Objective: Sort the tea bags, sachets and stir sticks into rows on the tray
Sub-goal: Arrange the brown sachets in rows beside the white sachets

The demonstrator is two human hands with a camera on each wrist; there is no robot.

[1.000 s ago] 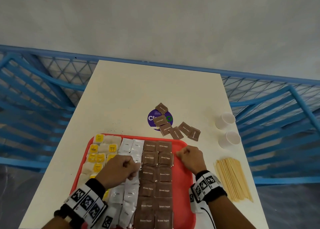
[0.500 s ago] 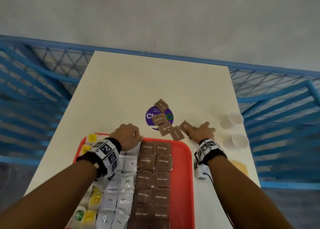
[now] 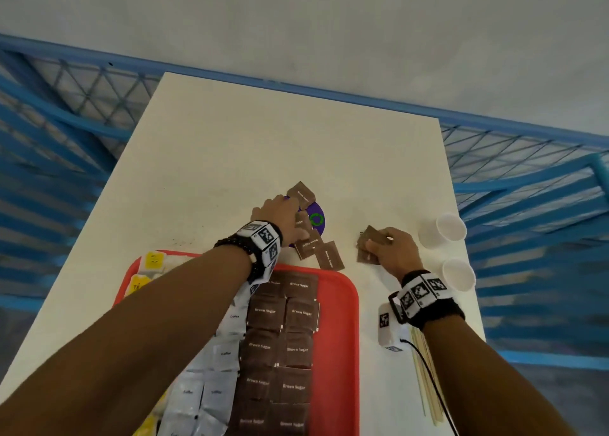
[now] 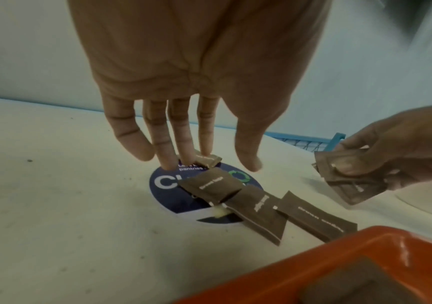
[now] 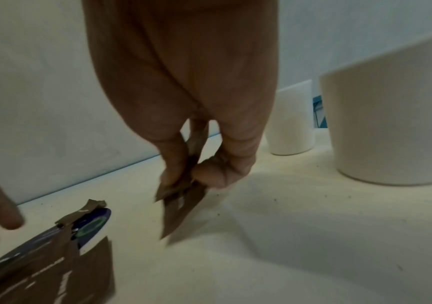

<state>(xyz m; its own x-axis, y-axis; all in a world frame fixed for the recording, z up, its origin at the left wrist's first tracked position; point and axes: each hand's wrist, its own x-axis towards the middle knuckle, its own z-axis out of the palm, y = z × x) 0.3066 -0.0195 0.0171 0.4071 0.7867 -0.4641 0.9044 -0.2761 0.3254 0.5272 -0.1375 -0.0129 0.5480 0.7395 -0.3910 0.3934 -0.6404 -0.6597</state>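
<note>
A person's two bare arms reach up from the bottom of the frame over a cream table (image 3: 230, 158) with a red tray (image 3: 339, 336) at lower centre.

The left hand (image 3: 280, 218), at centre frame, is spread with straight fingers (image 4: 160, 144) pointing down. The fingertips touch a round purple sticker (image 3: 318, 219) on the table and the far edge of a loose brown sugar sachet (image 4: 207, 161). Three more loose brown sachets (image 4: 256, 203) lie overlapping in a slanting line from the sticker toward the tray's top edge, on the table, not on the tray.

The right hand (image 3: 392, 251), right of centre, pinches a small stack of brown sachets (image 3: 370, 247) between thumb and fingers. The stack is tilted, its lower corner close to the table; whether it touches cannot be told.

On the tray, brown sugar packets (image 3: 283, 346) lie in two neat columns down the middle. White coffee packets (image 3: 211, 392) fill columns to their left. Yellow-tagged tea bags (image 3: 153, 261) sit at the tray's upper left corner. The left forearm hides part of these rows.

Two white paper cups (image 3: 448, 229) stand at the right edge of the table, just beside the right hand. Wooden stir sticks (image 3: 425, 379) lie on the table at lower right, partly under the right wrist. Blue metal railing (image 3: 66, 139) surrounds the table.
</note>
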